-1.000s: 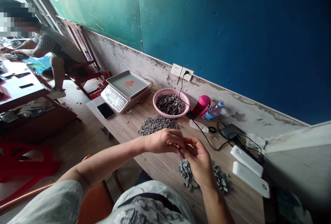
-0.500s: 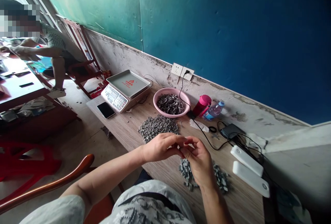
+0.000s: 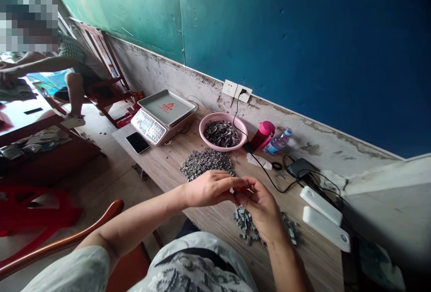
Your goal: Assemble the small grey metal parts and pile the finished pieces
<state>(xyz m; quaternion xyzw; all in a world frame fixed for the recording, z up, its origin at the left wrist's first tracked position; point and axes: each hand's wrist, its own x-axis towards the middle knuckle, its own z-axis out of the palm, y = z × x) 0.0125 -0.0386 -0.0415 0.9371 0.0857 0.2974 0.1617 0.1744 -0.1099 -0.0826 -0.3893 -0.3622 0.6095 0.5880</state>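
Note:
My left hand (image 3: pixel 210 188) and my right hand (image 3: pixel 261 206) meet above the table, fingertips touching. Both are closed in a pinch; a small dark bit shows between them, too hidden to name. Under my right hand lies a pile of small grey block-like pieces (image 3: pixel 245 222), partly covered by the hand and wrist. Just beyond my left hand is a larger heap of tiny grey pieces (image 3: pixel 206 162). Behind that heap, a pink plastic basket (image 3: pixel 203 135) holds dark grey curved strips (image 3: pixel 222 134).
A weighing scale (image 3: pixel 166 108) and a phone (image 3: pixel 137 142) lie at the table's left end. Toward the wall stand a pink bottle (image 3: pixel 263 134) and a water bottle (image 3: pixel 279 142). Cables, a black box (image 3: pixel 303 167) and white devices (image 3: pixel 326 229) are on the right. Another person (image 3: pixel 72 58) sits far left.
My hands stay together in nearly the same spot, with the fingers shifted slightly. The other person's arm has stretched out to the left over the other table.

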